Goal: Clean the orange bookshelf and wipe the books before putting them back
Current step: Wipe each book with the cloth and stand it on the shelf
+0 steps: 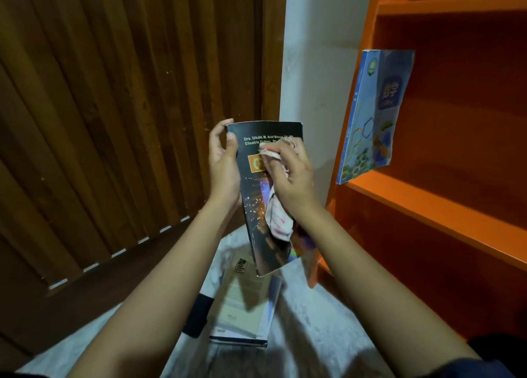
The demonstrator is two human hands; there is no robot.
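My left hand (pixel 224 163) grips the upper left edge of a black paperback book (pixel 256 203), held upright in front of me. My right hand (pixel 293 178) holds a crumpled pale cloth (pixel 278 217) and presses it against the book's front cover. The cloth hangs down below my palm. To the right stands the orange bookshelf (pixel 445 200). One blue book (pixel 370 115) stands upright at the left end of its middle shelf, leaning against the side panel.
A small stack of books (pixel 245 312) lies on the pale floor (pixel 310 320) below my hands, beside a dark flat object (pixel 198 315). A brown slatted wooden door (pixel 119 120) fills the left. A white wall strip (pixel 316 78) separates door and shelf.
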